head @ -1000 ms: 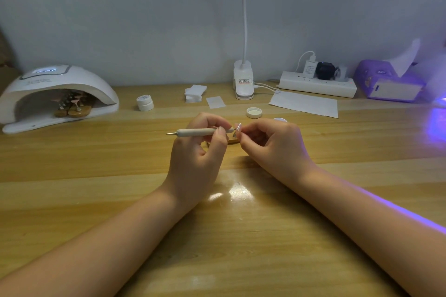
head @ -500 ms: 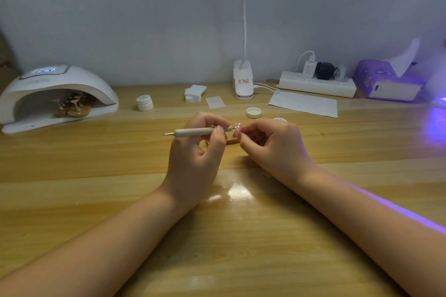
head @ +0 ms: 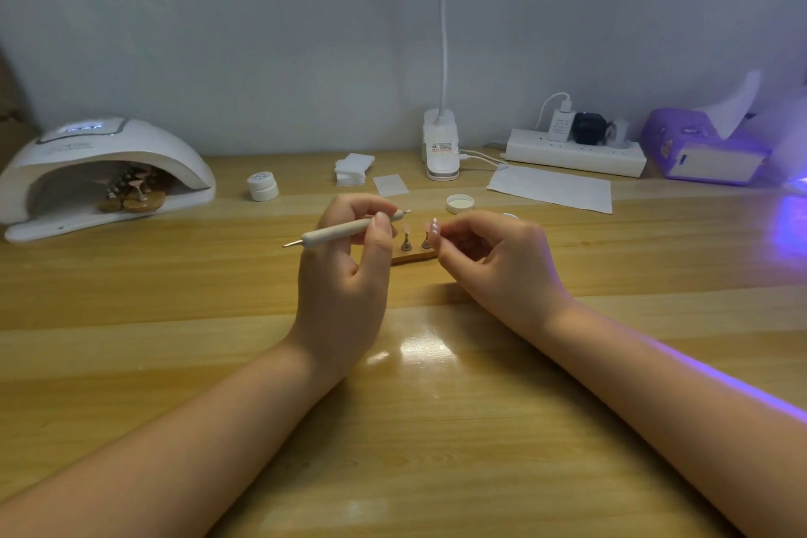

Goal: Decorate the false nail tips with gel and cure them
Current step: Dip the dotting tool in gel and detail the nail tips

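My left hand grips a cream dotting pen held nearly level, its metal tip pointing right. My right hand pinches a pink false nail tip with small pearly dots, held up a short way right of the pen tip. Behind the two hands a wooden stand carries small metal holders, one with a pink nail tip. A white curing lamp sits far left with more nail stands inside it.
A closed white gel jar, a jar lid, white wipes and a paper sheet lie behind. A desk lamp base, power strip and purple tissue box line the wall.
The pen tip has drawn left, away from the nail tip, and the two hands have moved apart. The wooden stand now shows between them.
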A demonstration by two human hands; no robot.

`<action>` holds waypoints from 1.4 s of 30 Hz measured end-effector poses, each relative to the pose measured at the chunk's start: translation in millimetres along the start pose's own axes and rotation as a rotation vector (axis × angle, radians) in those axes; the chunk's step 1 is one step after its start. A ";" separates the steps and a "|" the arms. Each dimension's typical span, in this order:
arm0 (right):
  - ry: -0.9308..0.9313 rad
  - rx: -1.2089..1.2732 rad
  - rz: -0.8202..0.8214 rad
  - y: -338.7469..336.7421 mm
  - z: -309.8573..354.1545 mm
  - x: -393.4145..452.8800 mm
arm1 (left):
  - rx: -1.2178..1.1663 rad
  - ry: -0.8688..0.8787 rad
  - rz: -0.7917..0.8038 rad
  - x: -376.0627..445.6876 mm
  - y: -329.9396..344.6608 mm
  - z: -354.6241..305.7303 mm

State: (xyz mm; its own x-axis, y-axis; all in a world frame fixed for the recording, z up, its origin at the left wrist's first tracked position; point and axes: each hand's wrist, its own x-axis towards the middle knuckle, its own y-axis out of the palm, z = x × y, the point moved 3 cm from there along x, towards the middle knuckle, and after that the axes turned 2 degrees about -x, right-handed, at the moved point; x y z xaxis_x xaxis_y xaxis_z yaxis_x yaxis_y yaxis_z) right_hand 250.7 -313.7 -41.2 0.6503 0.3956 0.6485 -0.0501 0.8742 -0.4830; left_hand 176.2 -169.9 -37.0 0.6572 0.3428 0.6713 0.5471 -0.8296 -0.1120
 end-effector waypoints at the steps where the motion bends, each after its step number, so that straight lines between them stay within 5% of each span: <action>1: -0.017 0.009 0.002 -0.1 0.7 0.1 | -0.011 -0.011 -0.014 0.5 -0.4 0.7; 9: -0.048 0.011 -0.044 -1.2 0.6 0.5 | -0.118 -0.152 -0.099 3.7 -2.8 8.7; 25: 0.347 -0.205 0.022 0.7 -26.6 6.6 | -0.242 -0.450 -0.063 9.0 1.5 22.5; 42: 0.372 -0.460 0.135 3.8 -28.2 11.3 | -0.238 -0.452 -0.015 4.5 3.6 17.3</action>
State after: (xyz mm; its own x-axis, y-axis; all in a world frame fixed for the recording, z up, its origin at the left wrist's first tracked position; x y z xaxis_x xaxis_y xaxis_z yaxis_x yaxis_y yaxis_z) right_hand 279.2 -313.8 -52.3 0.8867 0.2966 0.3546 0.1285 0.5786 -0.8054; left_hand 190.1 -163.7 -47.0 0.8373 0.4684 0.2820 0.4598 -0.8823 0.1005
